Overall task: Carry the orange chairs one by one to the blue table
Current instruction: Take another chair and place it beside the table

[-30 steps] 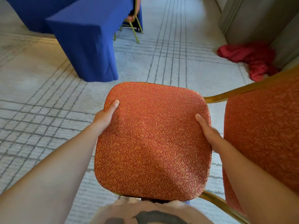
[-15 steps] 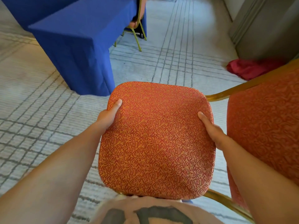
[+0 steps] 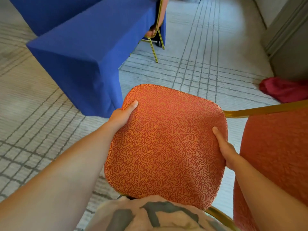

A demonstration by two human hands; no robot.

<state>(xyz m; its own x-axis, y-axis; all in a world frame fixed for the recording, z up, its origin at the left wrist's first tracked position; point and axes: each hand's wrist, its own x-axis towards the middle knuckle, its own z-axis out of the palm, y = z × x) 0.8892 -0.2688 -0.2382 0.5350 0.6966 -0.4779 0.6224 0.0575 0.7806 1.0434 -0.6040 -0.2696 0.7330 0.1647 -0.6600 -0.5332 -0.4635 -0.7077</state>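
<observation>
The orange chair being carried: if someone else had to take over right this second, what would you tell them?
Left hand grips the seat's left edge; right hand grips its right edge.
The orange chair is held up, tipped, its back to the right.
The blue table is ahead on the left, and one chair already stands at its far side.
Left: walk on, set this chair at the table, then fetch any others.

The blue cloth-covered worktop [image 3: 93, 52] now looks bigger and closer than a second ago. The orange patterned chair seat [image 3: 166, 145] has turned a little to the right. The crumpled red cloth [image 3: 283, 90] has slid toward the right edge.
</observation>
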